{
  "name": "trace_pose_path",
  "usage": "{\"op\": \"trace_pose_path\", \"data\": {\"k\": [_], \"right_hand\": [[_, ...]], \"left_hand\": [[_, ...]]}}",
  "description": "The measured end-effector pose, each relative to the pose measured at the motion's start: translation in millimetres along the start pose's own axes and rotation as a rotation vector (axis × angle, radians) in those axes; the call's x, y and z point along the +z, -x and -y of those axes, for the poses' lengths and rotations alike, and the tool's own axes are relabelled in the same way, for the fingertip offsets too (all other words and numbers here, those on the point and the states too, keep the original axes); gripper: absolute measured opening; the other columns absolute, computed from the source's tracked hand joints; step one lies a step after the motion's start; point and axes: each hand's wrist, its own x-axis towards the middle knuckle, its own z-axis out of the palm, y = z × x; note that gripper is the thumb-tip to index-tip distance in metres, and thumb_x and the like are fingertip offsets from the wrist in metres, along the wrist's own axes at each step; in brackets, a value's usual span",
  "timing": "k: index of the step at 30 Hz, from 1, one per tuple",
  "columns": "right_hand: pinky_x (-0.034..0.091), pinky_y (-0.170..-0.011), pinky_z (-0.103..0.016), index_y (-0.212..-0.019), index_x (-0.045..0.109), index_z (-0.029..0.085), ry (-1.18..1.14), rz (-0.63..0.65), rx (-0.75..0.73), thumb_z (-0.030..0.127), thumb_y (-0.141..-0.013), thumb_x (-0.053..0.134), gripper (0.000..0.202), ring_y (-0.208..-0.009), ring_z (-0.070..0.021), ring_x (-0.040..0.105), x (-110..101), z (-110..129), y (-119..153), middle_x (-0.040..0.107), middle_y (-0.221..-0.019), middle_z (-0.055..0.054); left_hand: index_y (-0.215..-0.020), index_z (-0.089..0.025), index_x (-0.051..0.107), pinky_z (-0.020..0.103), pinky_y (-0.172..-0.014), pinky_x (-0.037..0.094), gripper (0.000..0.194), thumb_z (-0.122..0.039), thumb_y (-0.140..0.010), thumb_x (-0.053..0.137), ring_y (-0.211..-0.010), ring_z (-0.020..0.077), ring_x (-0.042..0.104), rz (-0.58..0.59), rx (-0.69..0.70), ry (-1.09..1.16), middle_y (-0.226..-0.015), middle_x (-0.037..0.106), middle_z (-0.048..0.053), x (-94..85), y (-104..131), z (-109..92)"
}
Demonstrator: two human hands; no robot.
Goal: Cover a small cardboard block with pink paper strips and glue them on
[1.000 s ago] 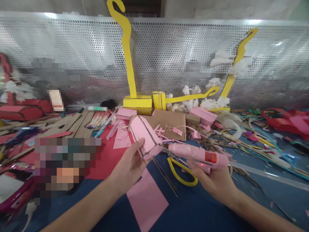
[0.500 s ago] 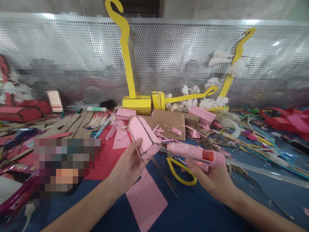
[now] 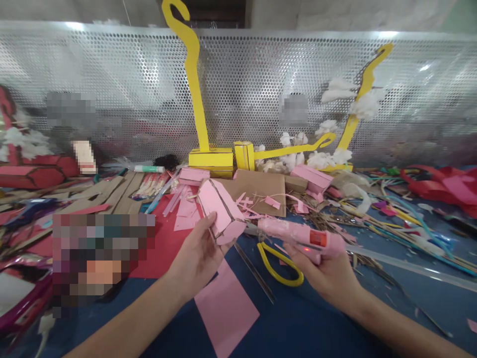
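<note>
Between the thumb and fingers of my left hand [image 3: 199,256] is a pink paper-covered box [image 3: 219,206] with dark lines along its edges, tilted with one end toward the right. My right hand [image 3: 324,278] grips a pink glue gun [image 3: 294,233] with a red light and a clear glue stick [image 3: 406,266] out of its back. The gun's nozzle points left and lies close to the box's right end; whether they touch I cannot tell. Below the hands lie a pink paper sheet [image 3: 227,313] and yellow-handled scissors [image 3: 281,271].
Yellow hooked shapes on boxes [image 3: 210,157] stand against a perforated metal panel [image 3: 246,84]. Brown cardboard [image 3: 261,186] with pink scraps lies behind the hands. Cardboard strips [image 3: 112,199] are at left, red ribbon [image 3: 439,186] at right, and a red sheet [image 3: 160,248] beside my left hand.
The glue gun in my right hand has shifted slightly left and up. The pink box has turned very slightly in my left hand.
</note>
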Motion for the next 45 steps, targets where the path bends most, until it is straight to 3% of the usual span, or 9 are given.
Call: {"op": "trace_pose_path", "data": {"k": [6, 14, 19, 22, 27, 32, 39, 45], "right_hand": [[0.066, -0.086, -0.036, -0.109, 0.08, 0.023, -0.036, -0.022, -0.022, 0.026, -0.095, 0.063, 0.022, -0.093, -0.0272, 0.08, 1.1, -2.1, 1.9, 0.082, -0.104, -0.007], [0.063, -0.095, -0.037, -0.128, 0.074, 0.03, -0.129, 0.092, -0.08, 0.023, -0.098, 0.059, 0.034, -0.106, -0.0273, 0.077, -1.8, 6.8, -2.4, 0.078, -0.121, -0.004], [0.067, -0.085, -0.033, -0.126, 0.075, 0.028, -0.105, 0.051, -0.092, 0.02, -0.096, 0.06, 0.034, -0.094, -0.0253, 0.08, -1.5, 6.1, -1.5, 0.08, -0.115, -0.004], [0.066, -0.086, -0.032, -0.125, 0.075, 0.028, -0.094, -0.007, -0.094, 0.019, -0.095, 0.062, 0.034, -0.095, -0.0248, 0.08, 0.1, 3.6, 0.2, 0.081, -0.113, -0.004], [0.066, -0.086, -0.033, -0.125, 0.076, 0.028, -0.117, 0.075, -0.063, 0.021, -0.097, 0.06, 0.033, -0.089, -0.0235, 0.08, 1.2, 3.3, 2.1, 0.081, -0.112, -0.004], [0.066, -0.089, -0.035, -0.127, 0.074, 0.026, -0.136, 0.06, -0.061, 0.026, -0.098, 0.06, 0.033, -0.101, -0.0268, 0.078, 1.8, 5.3, 1.7, 0.079, -0.118, -0.007], [0.065, -0.09, -0.034, -0.125, 0.075, 0.028, -0.117, 0.067, -0.062, 0.02, -0.095, 0.062, 0.034, -0.095, -0.0244, 0.079, 2.2, 2.4, 3.2, 0.081, -0.113, -0.004], [0.066, -0.086, -0.032, -0.123, 0.075, 0.027, -0.131, 0.046, -0.069, 0.02, -0.096, 0.06, 0.032, -0.095, -0.0247, 0.079, 0.9, 3.5, 2.0, 0.081, -0.111, -0.005]], "left_hand": [[-0.121, -0.016, 0.069, 0.027, -0.087, 0.062, 0.026, -0.021, -0.097, 0.061, -0.094, 0.018, 0.076, 0.057, -0.018, 0.002, -0.109, 0.079, 0.008, -2.0, -0.9, 1.4], [-0.124, -0.014, 0.068, 0.026, -0.091, 0.061, 0.033, -0.017, -0.092, 0.066, -0.097, 0.0196, 0.076, 0.087, -0.038, 0.005, -0.11, 0.079, 0.01, -3.1, -1.9, 0.2], [-0.129, -0.014, 0.065, 0.027, -0.091, 0.06, 0.04, -0.015, -0.089, 0.067, -0.099, 0.0214, 0.076, 0.083, -0.022, 0.012, -0.113, 0.079, 0.011, -2.9, -2.7, 0.4], [-0.129, -0.013, 0.065, 0.027, -0.093, 0.059, 0.041, -0.013, -0.088, 0.067, -0.098, 0.0217, 0.077, 0.097, -0.037, 0.014, -0.11, 0.079, 0.011, -3.2, -2.5, 0.9], [-0.133, -0.013, 0.063, 0.027, -0.092, 0.06, 0.046, -0.011, -0.087, 0.066, -0.099, 0.022, 0.077, 0.119, -0.039, 0.021, -0.112, 0.079, 0.01, -3.2, -2.3, 1.3], [-0.137, -0.015, 0.061, 0.026, -0.095, 0.058, 0.049, -0.015, -0.089, 0.067, -0.104, 0.0225, 0.076, 0.162, -0.052, 0.011, -0.115, 0.079, 0.01, -3.6, -2.9, 1.1], [-0.137, -0.015, 0.06, 0.027, -0.091, 0.062, 0.047, -0.013, -0.091, 0.063, -0.104, 0.0223, 0.076, 0.069, -0.021, -0.004, -0.116, 0.079, 0.01, 0.2, -0.1, 1.5], [-0.138, -0.015, 0.059, 0.029, -0.093, 0.061, 0.047, -0.011, -0.091, 0.061, -0.108, 0.0232, 0.075, 0.075, -0.039, 0.005, -0.119, 0.077, 0.01, 2.1, 0.5, 0.7]]}}
